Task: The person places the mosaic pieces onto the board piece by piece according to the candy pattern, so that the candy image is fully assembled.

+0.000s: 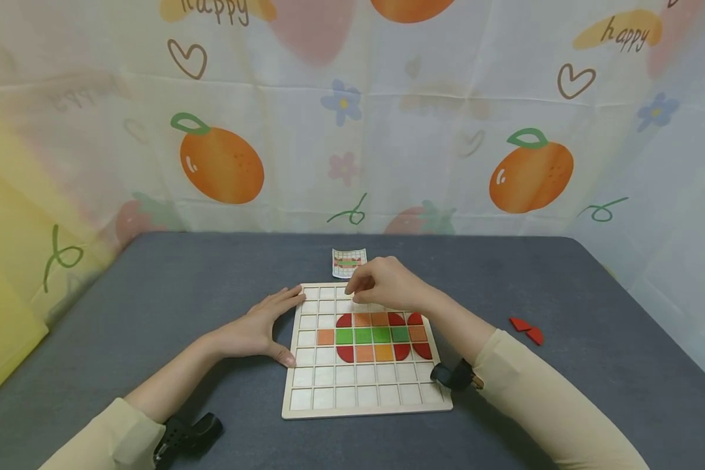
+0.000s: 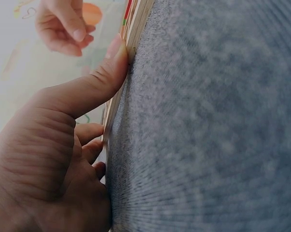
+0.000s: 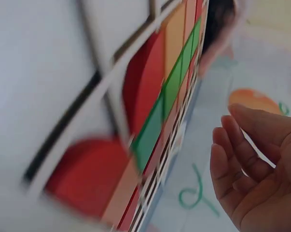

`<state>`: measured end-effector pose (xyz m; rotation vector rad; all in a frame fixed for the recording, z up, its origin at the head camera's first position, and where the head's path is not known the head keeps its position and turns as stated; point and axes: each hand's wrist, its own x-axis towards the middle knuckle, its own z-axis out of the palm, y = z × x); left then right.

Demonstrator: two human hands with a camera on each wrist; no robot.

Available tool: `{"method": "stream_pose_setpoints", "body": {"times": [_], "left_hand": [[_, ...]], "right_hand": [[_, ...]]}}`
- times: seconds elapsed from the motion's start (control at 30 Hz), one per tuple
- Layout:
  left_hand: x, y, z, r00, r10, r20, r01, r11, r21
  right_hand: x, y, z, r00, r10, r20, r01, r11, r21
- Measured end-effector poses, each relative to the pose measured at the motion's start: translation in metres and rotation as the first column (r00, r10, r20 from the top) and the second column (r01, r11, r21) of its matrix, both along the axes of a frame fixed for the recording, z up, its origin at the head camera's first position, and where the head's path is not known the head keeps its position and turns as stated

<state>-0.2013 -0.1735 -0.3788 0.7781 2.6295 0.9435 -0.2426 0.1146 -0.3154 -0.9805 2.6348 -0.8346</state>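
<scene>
A pale grid board (image 1: 346,396) lies flat, with coloured tiles in its middle rows. A row of green squares (image 1: 363,335) runs between orange squares (image 1: 326,337) and red rounded pieces (image 1: 344,353). My left hand (image 1: 261,328) rests against the board's left side, fingers stretched to the upper corner and thumb (image 2: 117,53) on the edge lower down. Over the board's top rows hovers my right hand (image 1: 390,285), its fingers loosely bent. In the right wrist view, nothing shows between that hand's thumb and fingertips (image 3: 226,121).
Just behind the board lies a small picture card (image 1: 349,254) with a similar coloured pattern. Two red pieces (image 1: 520,324) lie on the dark table (image 1: 211,405) to the right. A printed fruit curtain (image 1: 423,143) hangs behind the table. Each wrist wears a black band (image 1: 455,375).
</scene>
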Motion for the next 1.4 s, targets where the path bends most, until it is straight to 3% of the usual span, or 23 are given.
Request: {"method": "stream_pose_setpoints", "body": {"times": [0.5, 0.73, 0.93, 1.17, 1.4], "left_hand": [[0.000, 0.001, 0.001, 1.000, -0.001, 0.010, 0.001, 1.000, 0.013], [0.002, 0.002, 0.002, 1.000, 0.000, 0.011, 0.000, 1.000, 0.007], [0.001, 0.002, 0.002, 1.000, 0.005, 0.010, -0.005, 1.000, 0.000], [0.001, 0.001, 0.002, 1.000, 0.004, 0.011, -0.004, 1.000, 0.001], [0.001, 0.001, 0.002, 1.000, -0.006, 0.013, 0.006, 1.000, -0.002]], "right_hand": [[-0.018, 0.093, 0.002, 0.983, -0.183, -0.006, 0.183, 0.982, 0.033], [-0.021, 0.140, 0.003, 0.971, -0.239, 0.016, 0.235, 0.965, 0.119], [-0.022, 0.182, 0.000, 0.949, -0.291, 0.116, 0.267, 0.946, 0.185], [-0.022, 0.228, -0.010, 0.908, -0.301, 0.293, 0.267, 0.952, 0.152], [-0.017, 0.253, -0.013, 0.881, -0.281, 0.381, 0.225, 0.957, 0.185]]}}
